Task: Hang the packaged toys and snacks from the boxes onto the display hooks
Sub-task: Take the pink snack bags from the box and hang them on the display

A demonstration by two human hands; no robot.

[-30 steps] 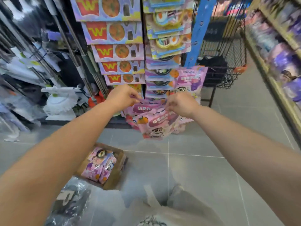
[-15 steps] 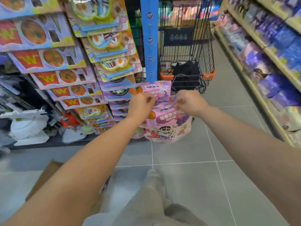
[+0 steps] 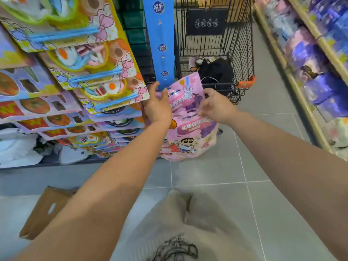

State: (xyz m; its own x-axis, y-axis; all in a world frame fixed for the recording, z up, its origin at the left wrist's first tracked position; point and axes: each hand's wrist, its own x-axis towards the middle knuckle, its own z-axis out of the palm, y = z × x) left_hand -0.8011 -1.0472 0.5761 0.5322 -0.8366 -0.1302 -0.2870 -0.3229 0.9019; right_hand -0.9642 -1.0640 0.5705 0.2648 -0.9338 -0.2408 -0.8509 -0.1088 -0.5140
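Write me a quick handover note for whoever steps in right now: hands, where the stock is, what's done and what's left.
Left hand: open, fingers spread against the top of the pink snack packs, by the blue hanging strip.
Right hand: pinching the upper edge of the front pink pack.
Stock: a bunch of pink packs hangs below the strip, beside the toy food cards already on the rack. The cardboard box sits on the floor at lower left; its contents are out of view.
Done: several pink packs appear hung.
Left: seat the front pack; whether its hole is on the hook cannot be seen. Then check the box.
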